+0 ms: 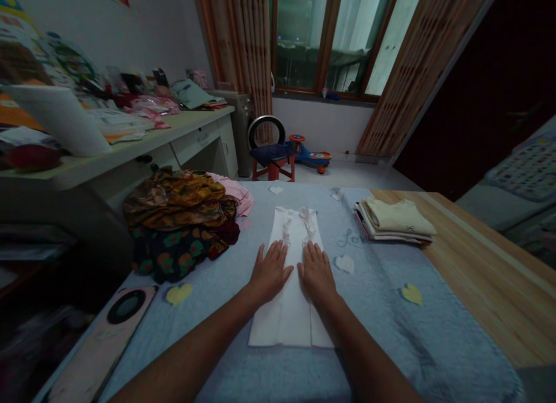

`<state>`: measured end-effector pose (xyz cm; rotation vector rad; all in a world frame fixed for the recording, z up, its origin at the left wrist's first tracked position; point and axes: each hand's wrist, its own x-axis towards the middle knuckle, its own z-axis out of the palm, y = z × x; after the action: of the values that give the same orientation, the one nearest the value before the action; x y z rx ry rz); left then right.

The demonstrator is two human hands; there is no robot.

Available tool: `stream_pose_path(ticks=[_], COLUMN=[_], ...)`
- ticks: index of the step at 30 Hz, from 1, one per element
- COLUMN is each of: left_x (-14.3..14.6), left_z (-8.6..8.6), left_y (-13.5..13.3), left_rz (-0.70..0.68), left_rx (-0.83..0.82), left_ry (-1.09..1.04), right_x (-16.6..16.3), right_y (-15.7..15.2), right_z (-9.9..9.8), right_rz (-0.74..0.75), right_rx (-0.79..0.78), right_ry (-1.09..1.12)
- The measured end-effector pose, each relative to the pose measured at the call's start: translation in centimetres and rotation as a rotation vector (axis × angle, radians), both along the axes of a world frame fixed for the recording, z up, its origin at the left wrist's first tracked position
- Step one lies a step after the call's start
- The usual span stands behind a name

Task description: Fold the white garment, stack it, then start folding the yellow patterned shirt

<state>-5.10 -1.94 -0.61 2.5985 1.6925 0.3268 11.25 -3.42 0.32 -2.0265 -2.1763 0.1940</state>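
Observation:
A white garment with ruffled trim [291, 316] lies flat in a long narrow shape on the blue blanket, its ruffles at the far end. My left hand [270, 271] rests palm down on its left side, fingers stretched forward. On the right side my right hand [317, 274] lies flat too, fingers extended. Between the two thumbs a strip of white cloth shows. Neither hand grips the fabric. What kind of garment it is, I cannot tell.
Left on the blue blanket [382, 333] sits a heap of patterned clothes [178, 218], with a pink long case [104, 345] nearer me. A stack of folded clothes [395, 219] lies at right. Beyond stand a stool [273, 157] and a ride-on toy [308, 154]; a cluttered desk [186, 131] is left.

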Motion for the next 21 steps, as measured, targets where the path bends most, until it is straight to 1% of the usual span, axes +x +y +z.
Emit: stream_pose_path(ticks=[7, 11, 16, 21], left_x=[0.5, 0.6, 0.4, 0.2], left_z=[-0.1, -0.1, -0.1, -0.1], left_y=[-1.1, -1.5, -2.1, -3.2], left_rz=[-0.05, -0.067, -0.117, -0.117], left_rx=[0.007, -0.006, -0.012, -0.028], left_ry=[0.013, 0.031, 0.019, -0.009], right_x=[0.1, 0.3, 0.7, 0.7], right_y=[0.0, -0.5, -1.7, -2.7], right_z=[-0.1, -0.1, -0.1, -0.2], right_rz=[0.032, 0.083, 0.158, 0.161], right_rx=[-0.017, -0.026, 0.015, 0.053], right_ry=[-0.004, 0.011, 0.015, 0.012])
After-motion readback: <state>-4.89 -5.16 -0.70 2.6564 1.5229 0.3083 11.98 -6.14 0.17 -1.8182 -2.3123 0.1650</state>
